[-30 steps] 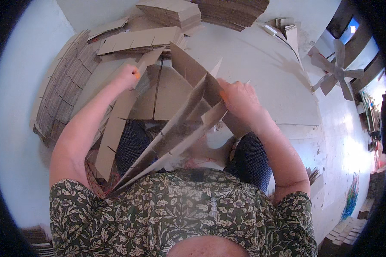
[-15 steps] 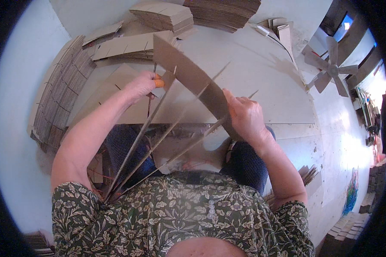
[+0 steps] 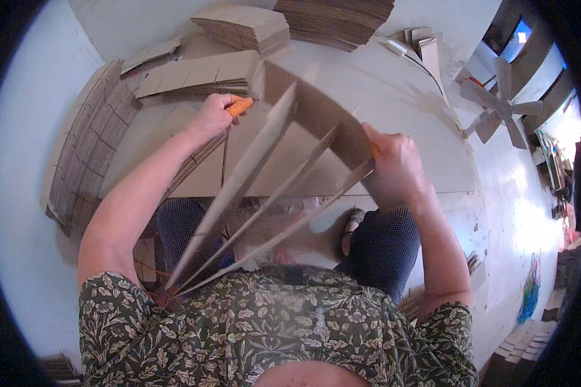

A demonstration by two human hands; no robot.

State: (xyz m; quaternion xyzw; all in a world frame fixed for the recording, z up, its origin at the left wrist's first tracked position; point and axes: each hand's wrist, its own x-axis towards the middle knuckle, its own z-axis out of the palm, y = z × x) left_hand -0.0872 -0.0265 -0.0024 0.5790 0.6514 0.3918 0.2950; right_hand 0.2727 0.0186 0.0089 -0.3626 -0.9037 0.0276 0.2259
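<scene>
Stacks of flat brown cardboard blanks lie at the far left of the low pale tabletop, more are piled at its far edge, and the work looks mid-course: one brown cardboard grid of interlocked strips is half spread over the person's lap, its blades blurred. The left hand, an orange cot on one fingertip, is closed on the grid's far left edge with the arm stretched out; the right hand is clamped on its right end, elbow bent, the two hands well apart
</scene>
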